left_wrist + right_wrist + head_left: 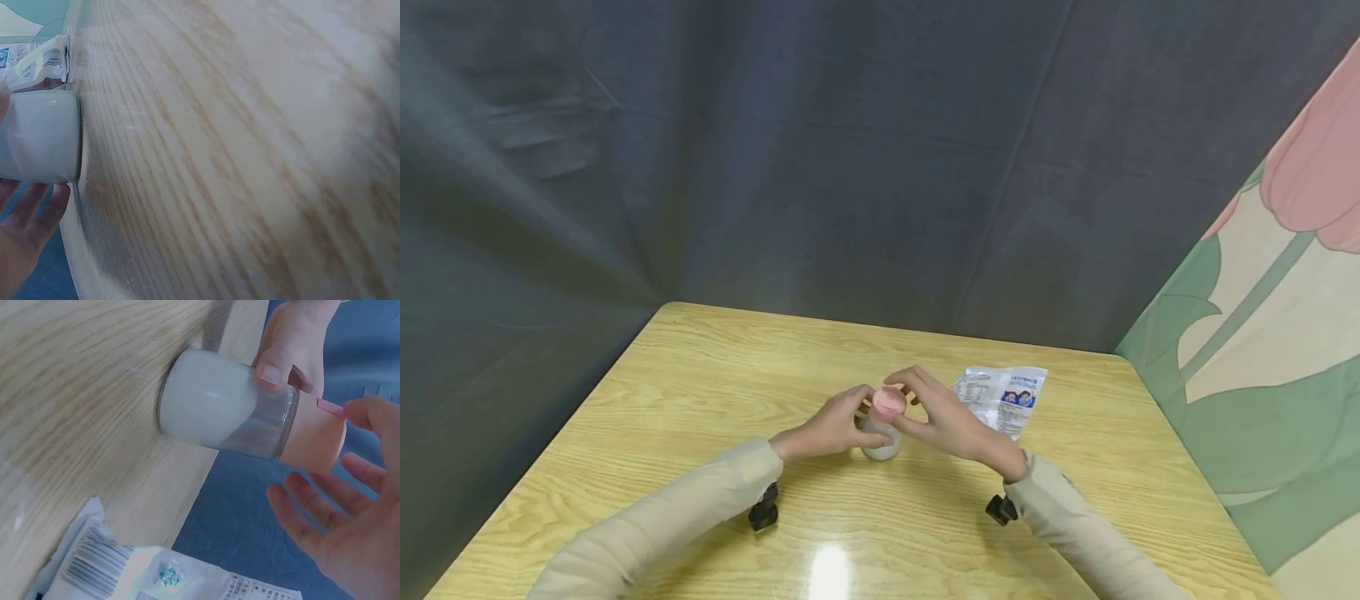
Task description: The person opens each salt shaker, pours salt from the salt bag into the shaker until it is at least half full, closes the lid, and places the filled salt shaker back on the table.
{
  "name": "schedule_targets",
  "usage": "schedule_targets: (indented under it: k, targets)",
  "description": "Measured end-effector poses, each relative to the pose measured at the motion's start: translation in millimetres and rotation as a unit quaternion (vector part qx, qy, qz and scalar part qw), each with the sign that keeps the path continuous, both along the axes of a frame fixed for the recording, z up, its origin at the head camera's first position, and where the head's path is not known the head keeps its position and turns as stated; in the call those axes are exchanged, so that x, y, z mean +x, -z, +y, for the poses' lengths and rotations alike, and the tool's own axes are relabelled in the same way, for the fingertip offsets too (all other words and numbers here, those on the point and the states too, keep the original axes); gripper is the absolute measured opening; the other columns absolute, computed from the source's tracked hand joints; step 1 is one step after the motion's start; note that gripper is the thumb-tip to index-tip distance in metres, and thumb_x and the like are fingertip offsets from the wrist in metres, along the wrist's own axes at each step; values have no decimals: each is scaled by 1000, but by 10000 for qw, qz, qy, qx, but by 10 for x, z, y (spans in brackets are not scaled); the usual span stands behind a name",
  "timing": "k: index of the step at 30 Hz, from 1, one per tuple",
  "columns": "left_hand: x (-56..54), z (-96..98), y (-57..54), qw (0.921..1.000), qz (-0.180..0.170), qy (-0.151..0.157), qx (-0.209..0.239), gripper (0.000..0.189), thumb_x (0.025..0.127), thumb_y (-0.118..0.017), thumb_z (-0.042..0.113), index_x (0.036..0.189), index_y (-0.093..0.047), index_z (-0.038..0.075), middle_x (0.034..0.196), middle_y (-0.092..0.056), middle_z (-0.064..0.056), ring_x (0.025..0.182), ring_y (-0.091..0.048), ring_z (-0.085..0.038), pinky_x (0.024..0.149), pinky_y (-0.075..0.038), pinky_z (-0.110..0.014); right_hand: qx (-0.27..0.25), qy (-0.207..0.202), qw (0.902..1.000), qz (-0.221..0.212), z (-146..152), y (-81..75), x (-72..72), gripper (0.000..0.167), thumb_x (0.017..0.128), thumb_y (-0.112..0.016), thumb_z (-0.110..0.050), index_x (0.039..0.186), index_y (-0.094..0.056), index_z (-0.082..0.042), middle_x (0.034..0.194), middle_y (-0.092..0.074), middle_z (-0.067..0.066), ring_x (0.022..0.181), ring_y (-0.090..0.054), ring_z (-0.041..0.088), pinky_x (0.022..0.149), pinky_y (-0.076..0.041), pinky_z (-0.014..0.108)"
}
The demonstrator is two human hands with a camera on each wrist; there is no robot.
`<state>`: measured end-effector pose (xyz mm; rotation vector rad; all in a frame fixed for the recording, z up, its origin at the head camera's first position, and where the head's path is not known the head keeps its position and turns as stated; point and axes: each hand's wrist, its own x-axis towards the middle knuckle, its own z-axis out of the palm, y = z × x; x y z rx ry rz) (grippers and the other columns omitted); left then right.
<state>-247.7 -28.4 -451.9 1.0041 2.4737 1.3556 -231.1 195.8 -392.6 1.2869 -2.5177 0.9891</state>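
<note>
A clear jar (212,403) with white contents and a pink lid (889,403) stands upright on the wooden table. My left hand (827,427) holds the jar's body, its thumb (272,375) lying on the glass below the lid. From the other side, my right hand (951,418) reaches around the lid, thumb at the small tab (331,407) on its edge. The right fingers (312,506) curve loosely alongside the lid. Only the lower jar (44,137) shows in the left wrist view, with left fingers (47,215) against its side.
Behind the right hand, a white printed packet (1003,398) lies on the table (737,367). A dark curtain (850,167) hangs behind the table, and a flower-patterned panel (1262,375) stands along its right side.
</note>
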Motion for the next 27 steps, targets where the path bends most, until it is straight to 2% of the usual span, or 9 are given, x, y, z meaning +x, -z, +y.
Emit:
schedule_targets:
  k: [4, 11, 16, 19, 24, 27]
  targets:
    - [2, -7, 1, 10000, -28, -19, 12, 52, 85, -80, 33, 125, -52, 12, 118, -58, 3, 105, -60, -12, 84, -52, -26, -74, -92, 9999, -124, 17, -20, 15, 43, 94, -71, -15, 131, -54, -3, 125, -59, 7, 105, -59, 18, 83, -53, 42]
    - [5, -1, -8, 10000, -31, -17, -27, 52, 85, -80, 34, 124, -53, 13, 118, -58, 3, 106, -60, -12, 84, -52, -25, -88, -12, 9999, -53, 3, 4, -2, 39, 92, -73, -18, 125, -57, -4, 114, -56, 5, 99, -57, 16, 80, -54, 41]
    - [13, 3, -9, 10000, -30, 28, -8, 52, 86, -80, 32, 125, -52, 12, 119, -57, 3, 106, -59, -12, 85, -52, -25, -96, -119, 9998, -101, 4, 17, -7, 44, 92, -71, -13, 132, -53, -3, 126, -56, 9, 105, -58, 18, 82, -54, 43]
    - [15, 2, -8, 10000, -23, 23, -3, 51, 86, -80, 32, 124, -53, 12, 118, -57, 3, 106, -59, -12, 85, -52, -26, -141, -172, 9997, -116, 8, 19, -6, 44, 92, -70, -10, 131, -54, -2, 126, -57, 8, 105, -59, 17, 81, -54, 44]
    - [15, 1, -1, 10000, -23, 32, 17, 51, 86, -80, 34, 123, -53, 13, 118, -57, 2, 105, -60, -13, 84, -53, -26, -142, -42, 9998, -157, -6, 33, -9, 36, 93, -72, -15, 124, -57, -5, 117, -56, 4, 99, -57, 15, 80, -54, 44]
    - [13, 0, 5, 10000, -28, 27, 21, 52, 86, -79, 35, 124, -53, 13, 118, -57, 2, 105, -60, -12, 84, -53, -26, -93, -42, 9999, -127, -13, 37, -15, 37, 94, -71, -17, 125, -57, -5, 120, -55, 5, 101, -56, 16, 80, -53, 44]
